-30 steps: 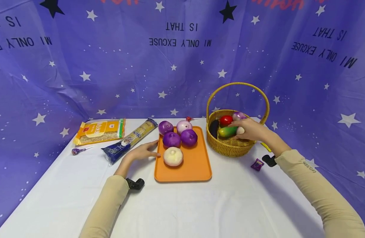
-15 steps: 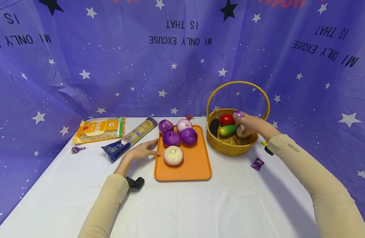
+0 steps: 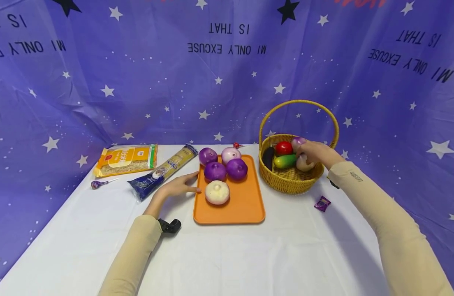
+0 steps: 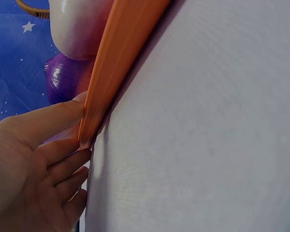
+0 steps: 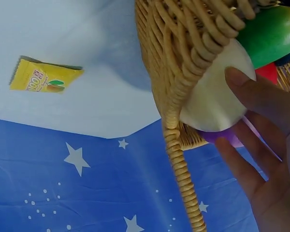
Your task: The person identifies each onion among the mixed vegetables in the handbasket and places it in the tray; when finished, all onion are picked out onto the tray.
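In the head view my right hand [image 3: 313, 153] reaches into the wicker basket [image 3: 286, 185] and grips a pale onion-like bulb [image 3: 303, 163]. The right wrist view shows the thumb on the bulb [image 5: 220, 92] and the fingers along its other side. A green-yellow cucumber [image 3: 285, 161], a red tomato [image 3: 284, 147], a dark eggplant [image 3: 268, 158] and a pink-purple onion [image 3: 298, 142] lie around it. My left hand [image 3: 177, 186] touches the left edge of the orange tray [image 3: 245, 209], thumb and fingers spread along the rim. Purple onions [image 3: 215, 171] and a cream bulb [image 3: 217, 193] sit on the tray.
Left of the tray lie a blue-and-gold noodle packet [image 3: 165, 170], an orange grain bag [image 3: 127, 160] and a lollipop [image 3: 96, 184]. A purple candy [image 3: 322, 203] lies before the basket. A yellow candy wrapper [image 5: 46, 76] shows beside it. The basket's tall handle [image 3: 299, 101] arches overhead.
My right hand has turned and its fingers have closed around the pale bulb, which has shifted slightly right inside the basket. The left hand stays at the tray edge.
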Tool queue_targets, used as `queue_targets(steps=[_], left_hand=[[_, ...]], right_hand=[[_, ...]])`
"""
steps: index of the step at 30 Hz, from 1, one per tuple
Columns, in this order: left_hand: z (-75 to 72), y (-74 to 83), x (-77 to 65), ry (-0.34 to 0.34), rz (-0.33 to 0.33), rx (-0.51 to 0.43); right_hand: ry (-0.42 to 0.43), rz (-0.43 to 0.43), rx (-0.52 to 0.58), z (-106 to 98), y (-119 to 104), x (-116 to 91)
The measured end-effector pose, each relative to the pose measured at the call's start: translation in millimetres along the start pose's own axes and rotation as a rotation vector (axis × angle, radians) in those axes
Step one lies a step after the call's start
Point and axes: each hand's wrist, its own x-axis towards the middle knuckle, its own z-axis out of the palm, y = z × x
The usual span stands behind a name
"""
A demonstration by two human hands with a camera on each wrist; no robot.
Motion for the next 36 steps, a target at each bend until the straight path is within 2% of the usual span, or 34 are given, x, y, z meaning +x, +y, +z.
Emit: queue_targets(steps=[2,7,11,15,19,21,24,28,36], left_hand=[[0.0,-0.3,0.2,-0.002,0.002,-0.001],[0.5,-2.0,0.7,-0.004,0.002,-0.002],[0.4,-1.0,0.0,-0.01,-0.003,-0.004],[-0.1,0.9,-0.9,-0.008,-0.004,-0.003],[-0.1,0.7,-0.6,-0.003,-0.001,0.004],[0.0,0.1,-0.2,-0.003,-0.002,0.002],[0.1,0.3,-0.7,-0.004,-0.005,-0.002],[-0.5,1.7,-2.1,0.002,-0.005,-0.008],[0.5,3.6,-3.2,-0.002,-0.006,-0.012]], right_hand=[[0.046,-0.105,-0.164,1,3,1],[0.068,-0.087,-0.138,4,4,4],[0.086,-0.106,-0.147,4,3,2],[0.105,-0.133,-0.114,0,1,-3],[0.136,-0.118,-0.042,-4,-2,-10],[0.17,-0.119,-0.019,-6,-4,-13],[0.24,-0.176,0.007,-9,-8,-17],[0.321,-0.261,0.02,-14,-21,-26],[0.445,-0.331,0.093,-12,-62,-49]])
